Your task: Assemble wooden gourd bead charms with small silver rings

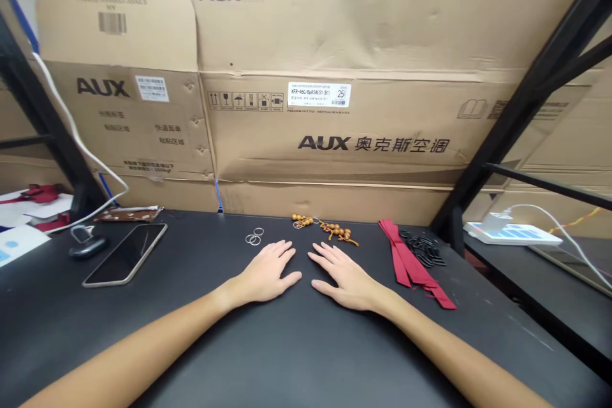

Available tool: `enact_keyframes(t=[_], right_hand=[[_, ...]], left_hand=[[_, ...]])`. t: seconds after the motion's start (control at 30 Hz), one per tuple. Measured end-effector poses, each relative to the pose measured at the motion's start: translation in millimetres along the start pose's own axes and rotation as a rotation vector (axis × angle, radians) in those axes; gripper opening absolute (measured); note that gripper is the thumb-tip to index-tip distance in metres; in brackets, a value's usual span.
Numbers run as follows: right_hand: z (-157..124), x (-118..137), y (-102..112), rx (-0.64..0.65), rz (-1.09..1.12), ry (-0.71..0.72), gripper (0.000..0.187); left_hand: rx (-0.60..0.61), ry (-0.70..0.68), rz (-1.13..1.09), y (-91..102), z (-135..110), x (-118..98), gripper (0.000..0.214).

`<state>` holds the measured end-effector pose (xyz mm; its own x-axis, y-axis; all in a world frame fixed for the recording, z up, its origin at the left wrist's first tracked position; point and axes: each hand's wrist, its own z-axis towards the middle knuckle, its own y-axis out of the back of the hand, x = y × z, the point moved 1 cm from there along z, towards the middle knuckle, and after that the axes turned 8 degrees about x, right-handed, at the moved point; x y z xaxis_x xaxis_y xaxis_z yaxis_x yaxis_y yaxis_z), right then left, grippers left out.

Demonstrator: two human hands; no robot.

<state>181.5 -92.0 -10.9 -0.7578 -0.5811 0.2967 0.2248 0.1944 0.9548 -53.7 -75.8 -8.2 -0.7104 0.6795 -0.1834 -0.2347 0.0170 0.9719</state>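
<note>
My left hand (265, 272) lies flat and palm down on the black table (306, 357), fingers apart and holding nothing. Just beyond its fingertips are several thin metal rings (254, 236). My right hand (344, 277) rests the same way, also empty, nearest to a string of gourd-shaped wooden beads (335, 231) with an orange cord. To its right lies a folded dark red ribbon (411, 261), with a heap of black plastic loops (423, 248) beyond it. A smartphone (125, 254) lies face up further left.
Large AUX cardboard boxes (315, 89) stand along the table's far edge. A black shelf upright (521, 102) rises at right, beside a white power strip (511, 234) with a cable. Papers (29, 210) and a small black case (87, 245) sit at left.
</note>
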Motion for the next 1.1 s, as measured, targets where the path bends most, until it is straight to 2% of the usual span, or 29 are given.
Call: enact_keyframes(t=[0.57,0.87,1.1], right_hand=[[0.4,-0.5,-0.3,-0.005,0.001,0.01,0.068],[-0.2,0.7,0.8,-0.01,0.004,0.007,0.067],[0.6,-1.0,-0.7,-0.024,0.004,0.016,0.067]], left_hand=[[-0.009,-0.009,0.018,-3.2,0.3,0.6,0.057],[-0.007,0.081,0.001,-3.1,0.8,-2.3,0.056],[-0.043,0.047,0.01,-3.9,0.5,-1.6,0.056]])
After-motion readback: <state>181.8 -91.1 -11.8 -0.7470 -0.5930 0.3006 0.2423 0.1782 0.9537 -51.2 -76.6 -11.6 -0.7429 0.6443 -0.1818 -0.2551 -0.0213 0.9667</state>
